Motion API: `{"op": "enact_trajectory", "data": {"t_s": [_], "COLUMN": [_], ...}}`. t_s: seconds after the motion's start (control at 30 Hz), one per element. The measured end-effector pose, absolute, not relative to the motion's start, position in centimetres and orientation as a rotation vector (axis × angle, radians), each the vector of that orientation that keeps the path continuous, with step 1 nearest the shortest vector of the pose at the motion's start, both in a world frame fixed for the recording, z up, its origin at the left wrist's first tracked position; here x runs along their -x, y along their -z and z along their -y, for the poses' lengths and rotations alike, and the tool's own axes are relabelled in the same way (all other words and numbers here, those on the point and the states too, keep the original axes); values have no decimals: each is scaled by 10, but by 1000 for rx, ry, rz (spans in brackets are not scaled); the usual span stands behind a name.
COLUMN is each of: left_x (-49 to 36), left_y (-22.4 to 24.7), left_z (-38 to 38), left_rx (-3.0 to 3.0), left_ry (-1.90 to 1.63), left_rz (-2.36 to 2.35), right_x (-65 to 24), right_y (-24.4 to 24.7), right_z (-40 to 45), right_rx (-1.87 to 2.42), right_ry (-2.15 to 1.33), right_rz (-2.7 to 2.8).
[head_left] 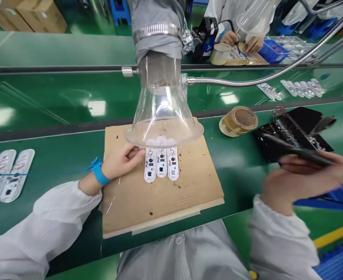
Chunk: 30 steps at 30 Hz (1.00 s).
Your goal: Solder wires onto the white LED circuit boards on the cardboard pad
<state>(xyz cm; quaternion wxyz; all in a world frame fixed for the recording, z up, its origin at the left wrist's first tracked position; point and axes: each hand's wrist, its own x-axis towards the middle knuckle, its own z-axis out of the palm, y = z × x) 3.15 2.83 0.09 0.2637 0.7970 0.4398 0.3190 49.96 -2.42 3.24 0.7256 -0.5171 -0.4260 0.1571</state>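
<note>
Green benches run across a factory floor, a near bench (43,155) and a far bench (57,101) set parallel. Cardboard boxes (25,15) and blue stools (119,11) stand beyond them.

At the upper right, across the far bench, a co-worker's hands (241,41) work over a piece of cardboard, beside a tape roll (220,53) and a blue bin (273,50). White boards (302,88) lie on the far bench.

A clear fume hood (163,116) hangs low over the near bench on a duct, blocking part of the view. Its rim sits above a cardboard sheet (165,206), and a metal gooseneck (261,79) runs from its neck to the right. A tan spool (238,120) and a black mat (290,134) lie right of the sheet. More white boards (9,175) lie to its left.

Three white circuit boards (161,163) lie side by side on the sheet, their upper ends under the hood rim.

The left hand (119,160), with a blue wrist strap (99,173), rests on the sheet. Its fingers (134,152) are loosely curled, just at the leftmost board, and grip nothing.

The right hand (302,179), blurred, is closed around a dark soldering iron (302,155) above the mat.
</note>
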Motion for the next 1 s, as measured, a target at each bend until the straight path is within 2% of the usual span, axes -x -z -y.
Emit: {"op": "enact_trajectory", "data": {"t_s": [0.03, 0.13, 0.23, 0.5, 1.0], "left_x": [-33, -32, -31, -34, -34], "left_y": [0, 3, 1, -3, 0], "left_z": [-28, -27, -26, -29, -28], "left_rx": [-2185, -2238, -2278, -2426, -2320], "left_ry": [-833, -806, -805, -860, -692], "left_rz": [-1163, -1122, -1066, -930, -1064], "right_x": [-474, -415, -392, -398, -396], "right_y": [-21, 3, 11, 13, 19], "right_z": [27, 25, 20, 22, 36], "right_rx": [1093, 1068, 1043, 1101, 1066], "right_ry": [-217, -564, -673, -566, -910], "right_rz": [932, 1191, 1418, 1237, 1359]}}
